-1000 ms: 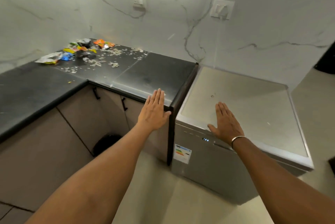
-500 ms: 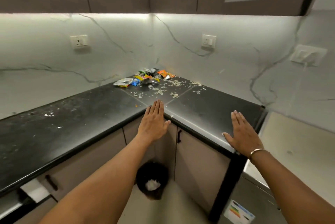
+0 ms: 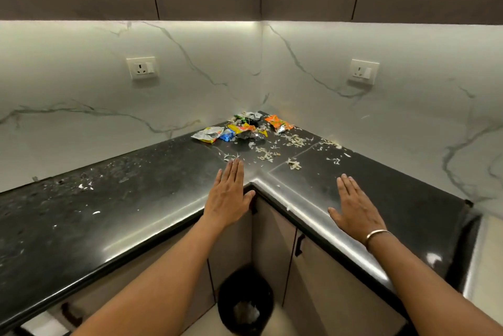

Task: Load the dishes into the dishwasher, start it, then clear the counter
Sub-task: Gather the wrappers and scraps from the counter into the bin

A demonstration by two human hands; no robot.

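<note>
From the head camera, a black L-shaped counter runs along two marble walls and bends at an inner corner just in front of the person. The left hand is stretched out flat, fingers together and palm down, holding nothing; it lies over the counter edge right at that inner corner, with the thumb hanging past the edge. Whether the palm presses on the stone or hovers just above it cannot be told. The right hand is likewise flat, spread and empty, palm down over the counter to the right of the corner, with a thin bracelet on its wrist.

At the back of the counter, where the walls meet, lies a heap of crumpled wrappers in orange, yellow, blue and silver. Pale scraps are strewn over the counter between the wrappers and the hands, and a few white flecks dot the counter far to the left of the corner.

Below the corner, on the floor between the cabinet doors, stands a black bin with something pale inside. A socket sits on each wall above the counter. Past the right end of the counter shows a strip of the dishwasher, its door out of sight.
</note>
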